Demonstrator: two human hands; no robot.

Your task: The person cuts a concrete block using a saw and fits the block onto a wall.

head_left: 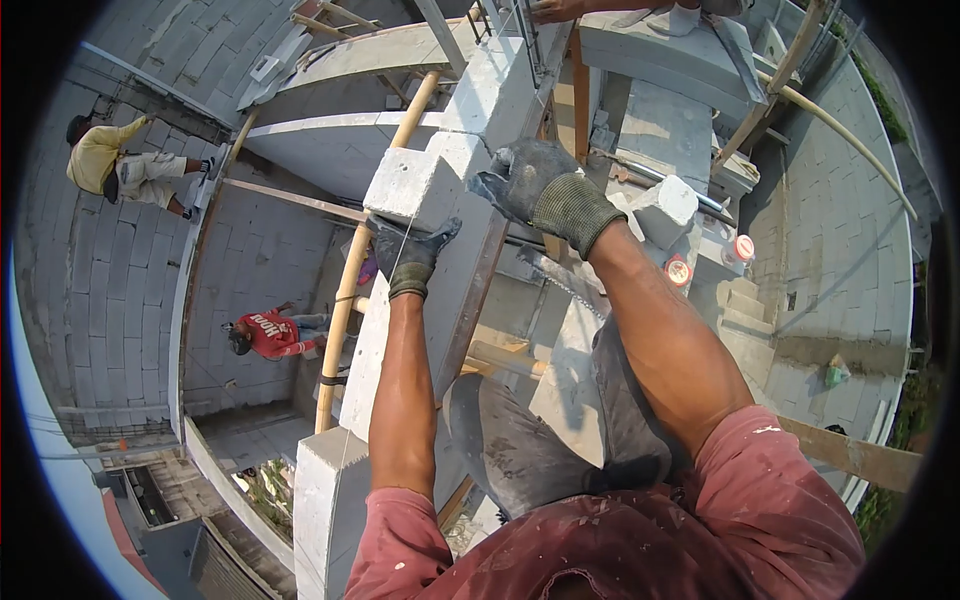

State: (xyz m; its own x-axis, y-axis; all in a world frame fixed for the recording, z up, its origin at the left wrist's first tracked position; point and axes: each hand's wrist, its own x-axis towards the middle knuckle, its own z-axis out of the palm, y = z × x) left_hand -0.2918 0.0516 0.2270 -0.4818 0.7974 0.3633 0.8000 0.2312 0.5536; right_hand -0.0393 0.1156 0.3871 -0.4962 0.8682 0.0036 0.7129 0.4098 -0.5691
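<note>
My left hand (405, 250), in a dark glove, is at the near end of a white lightweight concrete block (410, 187) on top of the wall (395, 345). Its thumb and fingers spread across the block's width; the fingertips are partly hidden. My right hand (535, 185), also gloved, is just right of the block, beside the wall's top edge. Its fingers are bent with a gap to the thumb, and nothing shows between them. A thin string line runs lengthwise past the block and my left hand.
A bamboo pole (340, 340) runs along the wall's left side. Below it are a person in a red shirt (275, 333) and another in yellow (95, 160). A handsaw (562, 278), a loose block (665, 210) and tubs (678, 270) lie right. Another person's hand (557, 10) shows at the top.
</note>
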